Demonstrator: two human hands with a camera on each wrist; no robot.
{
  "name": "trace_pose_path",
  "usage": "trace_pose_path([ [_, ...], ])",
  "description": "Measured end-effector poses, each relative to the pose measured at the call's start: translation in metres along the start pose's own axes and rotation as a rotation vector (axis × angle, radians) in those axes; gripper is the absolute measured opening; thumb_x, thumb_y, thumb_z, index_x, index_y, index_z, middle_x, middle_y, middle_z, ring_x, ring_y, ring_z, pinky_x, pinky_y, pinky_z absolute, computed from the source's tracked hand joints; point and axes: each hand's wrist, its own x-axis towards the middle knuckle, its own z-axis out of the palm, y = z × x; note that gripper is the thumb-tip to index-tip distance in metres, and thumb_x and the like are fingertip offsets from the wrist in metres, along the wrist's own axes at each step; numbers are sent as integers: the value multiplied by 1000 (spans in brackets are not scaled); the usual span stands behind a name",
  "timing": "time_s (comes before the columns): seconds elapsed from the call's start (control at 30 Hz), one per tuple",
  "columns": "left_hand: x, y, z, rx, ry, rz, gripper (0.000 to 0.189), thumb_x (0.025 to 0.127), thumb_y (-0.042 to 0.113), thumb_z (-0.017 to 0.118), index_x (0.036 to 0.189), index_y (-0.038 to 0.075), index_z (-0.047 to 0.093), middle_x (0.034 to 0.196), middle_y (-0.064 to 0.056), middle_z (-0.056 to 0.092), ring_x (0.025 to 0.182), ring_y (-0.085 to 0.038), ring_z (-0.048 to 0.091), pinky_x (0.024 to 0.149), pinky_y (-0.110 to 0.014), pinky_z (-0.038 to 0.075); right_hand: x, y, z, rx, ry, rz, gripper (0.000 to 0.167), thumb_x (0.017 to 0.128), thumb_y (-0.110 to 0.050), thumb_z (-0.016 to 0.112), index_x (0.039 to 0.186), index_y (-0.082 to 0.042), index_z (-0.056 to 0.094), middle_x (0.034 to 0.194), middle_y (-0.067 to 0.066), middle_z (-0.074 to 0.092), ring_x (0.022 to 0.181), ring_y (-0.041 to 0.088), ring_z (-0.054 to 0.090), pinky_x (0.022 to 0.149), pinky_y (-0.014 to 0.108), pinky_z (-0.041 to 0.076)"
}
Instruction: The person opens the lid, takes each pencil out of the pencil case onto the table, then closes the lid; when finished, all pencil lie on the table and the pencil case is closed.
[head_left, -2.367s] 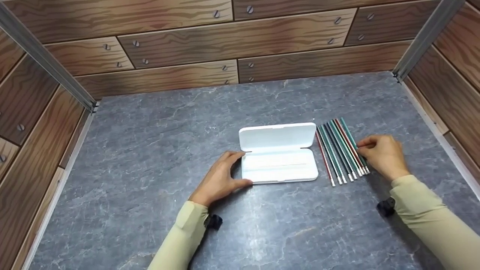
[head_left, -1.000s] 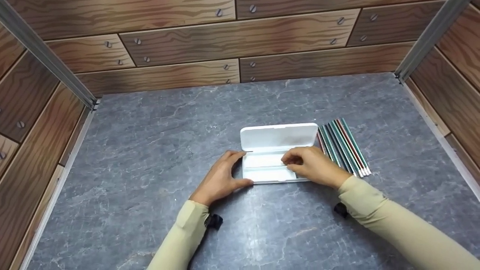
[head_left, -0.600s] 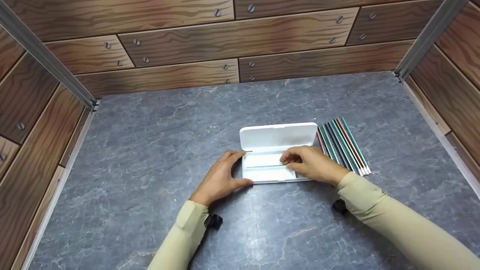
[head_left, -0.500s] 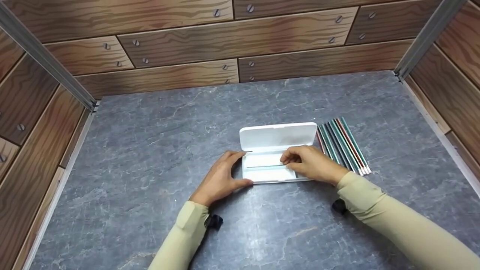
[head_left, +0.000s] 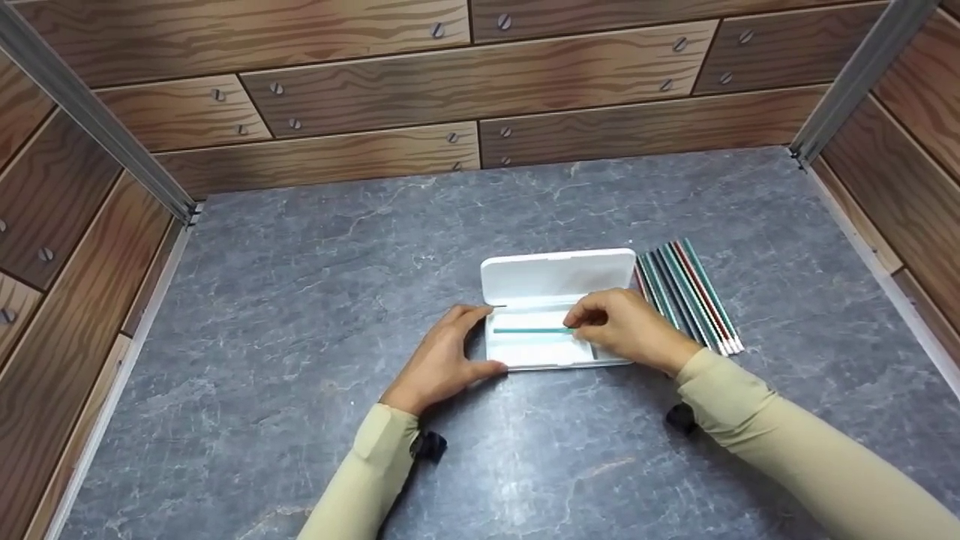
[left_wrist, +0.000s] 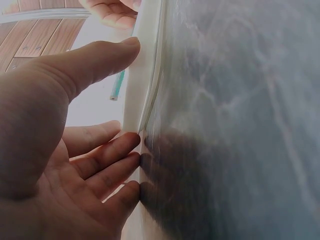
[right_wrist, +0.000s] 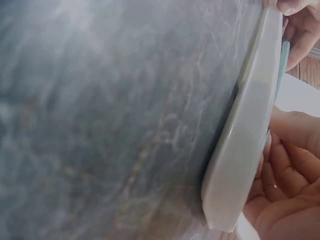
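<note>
A white pencil case (head_left: 540,357) lies with its lid (head_left: 556,277) raised on the grey tabletop. My left hand (head_left: 442,352) holds its left end, thumb at the front corner and index finger at the rear one. In the left wrist view the other fingertips touch the case's edge. My right hand (head_left: 622,330) pinches a green pencil (head_left: 532,330) between thumb and fingers, lengthwise over the case. The pencil's far end (left_wrist: 117,86) shows inside the case's front wall in the left wrist view. The right hand hides the pencil's other end and the case's right part.
Right of the case, a row of pencils (head_left: 686,289) in green, red and dark colours lies side by side, partly behind my right hand. Wood-patterned walls (head_left: 360,97) enclose the tabletop (head_left: 315,285) at the back and both sides.
My right hand has come left from the row's right end to over the case, with a green pencil. During the last half second the pencil shows more fully. My left hand has stayed put.
</note>
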Motion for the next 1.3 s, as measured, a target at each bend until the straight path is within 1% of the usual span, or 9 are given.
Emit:
trace_pose_path([
  [0.17, -1, -1, 0, -7, 2, -7, 85, 90, 32, 96, 162, 8, 57, 157, -12, 61, 149, -33, 59, 130, -52, 47, -5, -2, -3, 10, 94, -46, 15, 98, -6, 83, 112, -10, 87, 109, 6, 85, 101, 16, 75, 93, 28, 62],
  [0.37, 0, -1, -1, -8, -3, -1, 85, 90, 33, 96, 162, 8, 57, 156, -13, 62, 147, -33, 60, 130, -52, 48, -18, 0, -12, 73, 231, -85, 19, 96, 2, 83, 113, -5, 86, 108, 10, 85, 97, 4, 73, 91, 15, 61],
  [0.53, 0, -1, 0, -11, -2, 0, 85, 90, 32, 97, 161, 7, 58, 155, -13, 62, 147, -32, 60, 130, -51, 48, -35, 11, -34, 145, 357, -42, 21, 96, 1, 84, 116, -1, 84, 112, 16, 83, 94, -3, 70, 87, 10, 58],
  [0.6, 0, -1, 0, -12, -5, -3, 86, 90, 32, 97, 162, 7, 58, 155, -13, 62, 147, -32, 60, 130, -51, 48, -42, 19, -46, 165, 408, -9, 22, 96, 0, 84, 118, 1, 83, 110, 7, 84, 93, -5, 70, 85, 9, 59],
  [0.77, 0, -1, 0, -2, -12, -13, 87, 90, 33, 96, 163, 8, 57, 155, -13, 62, 147, -33, 60, 130, -52, 48, -57, 47, -74, 182, 540, 102, 28, 99, -2, 83, 124, 8, 79, 97, -29, 75, 91, -12, 70, 84, 5, 58],
  [0.9, 0, -1, -1, 3, -10, -14, 87, 90, 32, 96, 163, 8, 56, 155, -13, 62, 147, -33, 60, 130, -52, 48, -67, 71, -88, 128, 589, 207, 32, 101, -6, 83, 128, 9, 77, 91, -36, 69, 86, -17, 66, 79, 2, 56],
  [1.03, 0, -2, -1, 11, -15, -26, 87, 91, 34, 96, 164, 9, 56, 157, -12, 61, 149, -33, 59, 130, -53, 48, -75, 89, -94, -22, 589, 269, 31, 100, -9, 84, 126, 7, 80, 98, -2, 85, 78, -22, 59, 69, 2, 52],
  [1.13, -1, -1, 0, 15, -18, -37, 87, 91, 35, 96, 164, 10, 56, 158, -12, 60, 149, -33, 59, 130, -53, 48, -76, 96, -95, -100, 575, 293, 28, 100, -8, 84, 123, 7, 81, 111, 27, 83, 74, -24, 55, 65, 4, 47],
  [1.3, 0, 1, -1, 8, -16, -29, 87, 91, 35, 96, 164, 10, 56, 158, -13, 60, 149, -34, 59, 130, -53, 48, -77, 104, -96, -157, 537, 352, 27, 99, -8, 82, 121, 8, 81, 111, 29, 83, 71, -19, 52, 63, 9, 43],
])
